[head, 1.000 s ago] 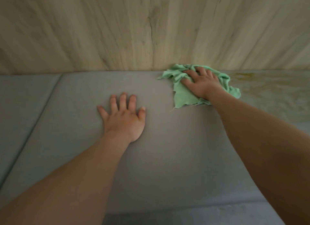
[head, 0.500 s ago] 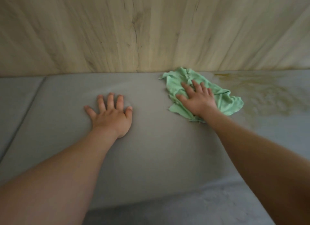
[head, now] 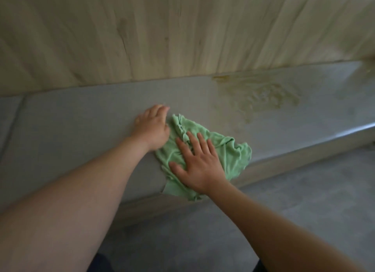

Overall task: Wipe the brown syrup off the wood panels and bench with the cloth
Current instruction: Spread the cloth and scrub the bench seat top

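Observation:
A crumpled green cloth (head: 229, 150) lies near the front edge of the grey bench (head: 81, 125). My right hand (head: 198, 166) presses flat on the cloth with its fingers spread. My left hand (head: 152, 127) rests on the bench, touching the cloth's left edge; its fingers look blurred. A smear of brown syrup (head: 261, 95) spreads over the bench to the right of the cloth, up to the foot of the wood panels (head: 162, 32).
A seam in the bench cushion (head: 12, 127) runs at the far left. The grey floor (head: 284, 200) lies below the bench's front edge. More faint staining (head: 367, 69) shows at the far right corner.
My right hand has dragged the cloth from the back wall toward the front edge of the bench. My left hand now sits right beside the cloth. The view has shifted right.

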The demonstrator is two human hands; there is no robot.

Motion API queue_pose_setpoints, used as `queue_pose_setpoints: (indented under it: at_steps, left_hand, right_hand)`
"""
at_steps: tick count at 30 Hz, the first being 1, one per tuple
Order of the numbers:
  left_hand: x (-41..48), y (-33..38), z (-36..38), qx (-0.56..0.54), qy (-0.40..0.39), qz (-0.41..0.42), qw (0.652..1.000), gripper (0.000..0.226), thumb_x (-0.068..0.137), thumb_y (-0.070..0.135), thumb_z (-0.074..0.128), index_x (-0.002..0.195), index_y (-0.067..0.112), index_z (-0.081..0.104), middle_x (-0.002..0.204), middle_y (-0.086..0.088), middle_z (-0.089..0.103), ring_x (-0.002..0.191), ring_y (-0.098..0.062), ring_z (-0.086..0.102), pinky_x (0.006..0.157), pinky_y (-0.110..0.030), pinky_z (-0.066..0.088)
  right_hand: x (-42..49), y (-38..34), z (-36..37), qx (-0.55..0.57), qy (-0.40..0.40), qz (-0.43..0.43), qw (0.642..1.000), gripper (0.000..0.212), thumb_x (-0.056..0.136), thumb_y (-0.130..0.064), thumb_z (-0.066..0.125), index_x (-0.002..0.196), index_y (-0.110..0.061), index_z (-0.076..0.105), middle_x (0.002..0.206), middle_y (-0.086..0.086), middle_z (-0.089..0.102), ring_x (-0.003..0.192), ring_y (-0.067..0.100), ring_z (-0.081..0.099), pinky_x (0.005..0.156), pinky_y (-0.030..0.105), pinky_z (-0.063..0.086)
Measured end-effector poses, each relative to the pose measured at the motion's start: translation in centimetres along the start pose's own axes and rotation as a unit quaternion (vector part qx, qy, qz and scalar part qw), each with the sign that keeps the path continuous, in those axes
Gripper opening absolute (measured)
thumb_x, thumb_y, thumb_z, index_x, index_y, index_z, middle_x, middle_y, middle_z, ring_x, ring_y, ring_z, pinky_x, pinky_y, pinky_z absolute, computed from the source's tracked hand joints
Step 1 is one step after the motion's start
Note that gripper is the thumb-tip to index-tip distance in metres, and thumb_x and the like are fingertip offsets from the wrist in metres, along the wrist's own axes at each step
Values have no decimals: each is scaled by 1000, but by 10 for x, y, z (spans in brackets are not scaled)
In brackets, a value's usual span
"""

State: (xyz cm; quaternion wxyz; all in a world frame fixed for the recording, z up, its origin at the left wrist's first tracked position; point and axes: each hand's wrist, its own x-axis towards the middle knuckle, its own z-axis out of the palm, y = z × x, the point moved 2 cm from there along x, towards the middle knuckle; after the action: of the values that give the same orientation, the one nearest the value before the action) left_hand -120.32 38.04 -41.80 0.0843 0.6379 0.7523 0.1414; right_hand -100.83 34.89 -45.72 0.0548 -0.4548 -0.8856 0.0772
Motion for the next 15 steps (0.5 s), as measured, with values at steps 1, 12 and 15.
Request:
queue_pose_setpoints:
  at_steps: [1,12,15]
  left_hand:
    - [-3,10,4,-4,-24,28,999,69,99,26,48,162,22,21,171,-1,17,156,-22,19,125,-45,20]
    - [-27,47,9,55,-134,-14,989,41,95,33,56,134,19,57,140,-12,56,132,-37,51,107,-51,42]
    - [-28,46,-2,-11,-103,-7,995,25,93,31,61,113,17,65,122,-18,61,118,-39,57,96,-37,47]
  right_hand:
    - [-7,0,0,2,0,-5,1000,83,91,-79,22,164,-39,17,174,2,8,160,28,0,129,49,-1]
    - [-2,61,-57,85,-12,-22,996,65,86,-56,65,139,-24,47,136,5,48,125,34,46,108,43,39]
    - [7,75,-58,27,-85,-11,996,51,91,-59,66,130,-27,58,118,4,58,115,30,50,98,39,43]
